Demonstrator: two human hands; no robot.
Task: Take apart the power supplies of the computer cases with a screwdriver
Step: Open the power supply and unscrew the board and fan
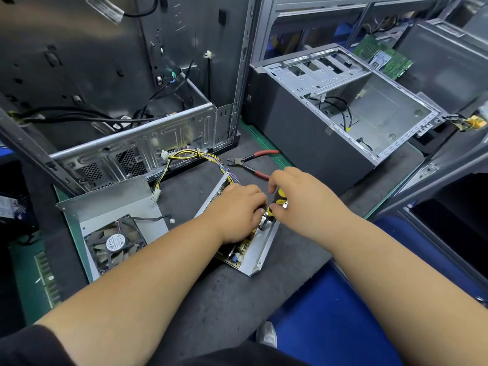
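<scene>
Beyond the open power supply (248, 249) lie red-handled pliers (252, 162), its detached fan cover (116, 233) to its left (wires trailing back to the case (137, 149)). My left hand (235, 212) curls onto the supply; my right hand (295, 199) pinches the yellow-black screwdriver (278, 200) upright over it.

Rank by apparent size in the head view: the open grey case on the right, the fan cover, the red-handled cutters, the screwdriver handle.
1. Open grey case
2. Fan cover
3. Red-handled cutters
4. Screwdriver handle, mostly hidden by the right hand, so only its visible part is ranked.
</scene>
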